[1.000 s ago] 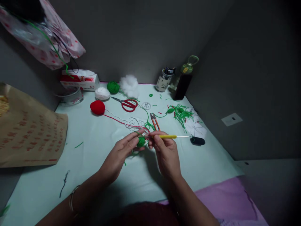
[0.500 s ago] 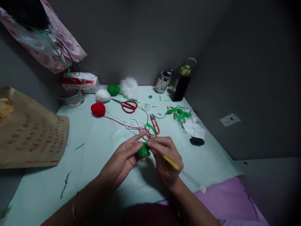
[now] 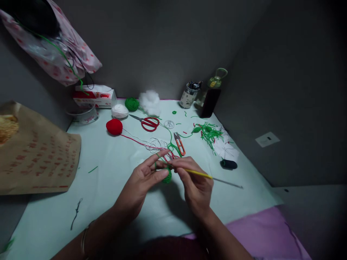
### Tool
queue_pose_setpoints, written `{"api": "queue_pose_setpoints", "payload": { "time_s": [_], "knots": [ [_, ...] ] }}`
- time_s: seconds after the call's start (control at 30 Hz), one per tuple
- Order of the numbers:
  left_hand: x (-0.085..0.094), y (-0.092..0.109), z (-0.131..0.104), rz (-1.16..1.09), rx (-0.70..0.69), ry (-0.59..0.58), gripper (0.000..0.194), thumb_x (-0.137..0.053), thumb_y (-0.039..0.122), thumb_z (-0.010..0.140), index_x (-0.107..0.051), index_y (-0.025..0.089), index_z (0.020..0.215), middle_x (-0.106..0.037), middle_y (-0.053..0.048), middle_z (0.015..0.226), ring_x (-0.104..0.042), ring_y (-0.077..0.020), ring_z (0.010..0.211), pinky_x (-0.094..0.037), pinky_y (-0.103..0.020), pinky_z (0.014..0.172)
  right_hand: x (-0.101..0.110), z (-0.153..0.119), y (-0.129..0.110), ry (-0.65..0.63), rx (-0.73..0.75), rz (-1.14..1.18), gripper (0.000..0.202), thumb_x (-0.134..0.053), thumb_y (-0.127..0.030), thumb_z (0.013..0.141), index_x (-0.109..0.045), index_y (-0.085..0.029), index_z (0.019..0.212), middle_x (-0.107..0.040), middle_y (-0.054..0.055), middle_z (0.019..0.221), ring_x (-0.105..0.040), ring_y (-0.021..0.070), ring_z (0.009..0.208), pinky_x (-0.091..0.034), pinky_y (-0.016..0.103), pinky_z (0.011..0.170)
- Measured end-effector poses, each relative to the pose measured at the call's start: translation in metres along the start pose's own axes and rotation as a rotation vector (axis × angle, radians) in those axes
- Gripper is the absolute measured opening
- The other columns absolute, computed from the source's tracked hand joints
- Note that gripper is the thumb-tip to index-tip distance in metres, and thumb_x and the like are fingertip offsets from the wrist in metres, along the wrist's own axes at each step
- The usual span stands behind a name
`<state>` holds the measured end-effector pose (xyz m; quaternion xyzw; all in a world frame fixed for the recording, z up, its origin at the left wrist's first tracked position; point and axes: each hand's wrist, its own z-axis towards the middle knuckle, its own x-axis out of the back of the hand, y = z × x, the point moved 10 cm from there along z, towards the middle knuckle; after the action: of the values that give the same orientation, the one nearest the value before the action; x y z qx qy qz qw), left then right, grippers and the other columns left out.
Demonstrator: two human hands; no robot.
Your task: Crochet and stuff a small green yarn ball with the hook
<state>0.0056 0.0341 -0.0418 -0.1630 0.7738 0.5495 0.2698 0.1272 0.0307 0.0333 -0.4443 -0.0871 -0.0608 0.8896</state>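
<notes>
My left hand point(image 3: 143, 178) is closed on a small green crochet piece point(image 3: 167, 176), with green yarn looped over its fingers. The piece shows below the thumb; part of it is hidden by the fingers. In my right hand point(image 3: 196, 180) is a crochet hook with a yellow handle point(image 3: 199, 173), its thin metal end pointing right. The hook's other tip meets the work near my left fingertips, too small to make out clearly. Just beyond the hands lie tangled red and white yarn strands point(image 3: 157, 144) and orange thread snips point(image 3: 179, 143).
Red-handled scissors point(image 3: 150, 124) lie behind the red yarn ball point(image 3: 114, 127), near white point(image 3: 119, 111) and green point(image 3: 132, 104) balls. White stuffing point(image 3: 150, 103), a pen cup point(image 3: 187, 96) and a bottle point(image 3: 216, 81) stand at the back. Green scraps point(image 3: 211, 134) lie right; a paper bag point(image 3: 40, 155) stands left.
The yellow hook has swung from slanting down toward me to pointing right, nearly level. My left hand has turned, and green yarn now shows across its fingers; the crochet piece sits slightly lower.
</notes>
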Motion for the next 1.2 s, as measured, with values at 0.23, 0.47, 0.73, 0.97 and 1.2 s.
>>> {"api": "queue_pose_setpoints", "payload": {
  "time_s": [0.23, 0.47, 0.73, 0.97, 1.2],
  "knots": [
    [-0.002, -0.008, 0.001, -0.182, 0.136, -0.011, 0.04, -0.081, 0.023, 0.082, -0.076, 0.018, 0.121, -0.073, -0.004, 0.09, -0.062, -0.0138, 0.089, -0.044, -0.025, 0.09, 0.006, -0.008, -0.015, 0.015, 0.187, -0.193, 0.031, -0.061, -0.009, 0.095, -0.074, -0.026, 0.117, -0.075, 0.007, 0.1, -0.07, 0.0203, 0.091, -0.059, 0.037, 0.077],
    [0.005, 0.004, 0.0, -0.073, -0.038, 0.112, 0.056, -0.084, 0.019, 0.078, -0.07, 0.025, 0.132, -0.069, 0.001, 0.083, -0.061, -0.0134, 0.085, -0.044, -0.026, 0.088, 0.006, -0.001, 0.0, 0.022, -0.008, -0.044, 0.02, -0.062, -0.017, 0.096, -0.078, -0.026, 0.104, -0.074, 0.006, 0.09, -0.068, 0.0189, 0.079, -0.058, 0.035, 0.068],
    [0.01, 0.002, -0.001, -0.04, 0.004, 0.134, 0.045, -0.084, 0.022, 0.079, -0.076, 0.022, 0.124, -0.068, 0.001, 0.08, -0.058, -0.0115, 0.077, -0.044, -0.024, 0.081, 0.017, -0.002, 0.012, 0.112, -0.127, 0.12, 0.025, -0.056, -0.013, 0.098, -0.076, -0.027, 0.102, -0.071, 0.004, 0.085, -0.064, 0.017, 0.075, -0.054, 0.031, 0.061],
    [-0.002, -0.009, 0.001, -0.143, 0.084, 0.054, 0.04, -0.084, 0.022, 0.079, -0.078, 0.019, 0.118, -0.072, -0.003, 0.086, -0.061, -0.014, 0.083, -0.046, -0.027, 0.088, 0.014, -0.002, -0.006, 0.086, 0.06, -0.079, 0.026, -0.062, -0.013, 0.094, -0.077, -0.028, 0.108, -0.074, 0.005, 0.09, -0.069, 0.0191, 0.08, -0.057, 0.035, 0.068],
    [0.007, 0.003, -0.003, 0.01, -0.004, 0.08, 0.061, -0.084, 0.02, 0.078, -0.067, 0.024, 0.137, -0.071, -0.001, 0.086, -0.061, -0.014, 0.081, -0.046, -0.028, 0.083, 0.005, 0.008, 0.026, 0.049, -0.253, 0.284, 0.015, -0.065, -0.027, 0.095, -0.078, -0.023, 0.091, -0.075, 0.005, 0.086, -0.068, 0.0169, 0.076, -0.053, 0.029, 0.061]
  ]
}}
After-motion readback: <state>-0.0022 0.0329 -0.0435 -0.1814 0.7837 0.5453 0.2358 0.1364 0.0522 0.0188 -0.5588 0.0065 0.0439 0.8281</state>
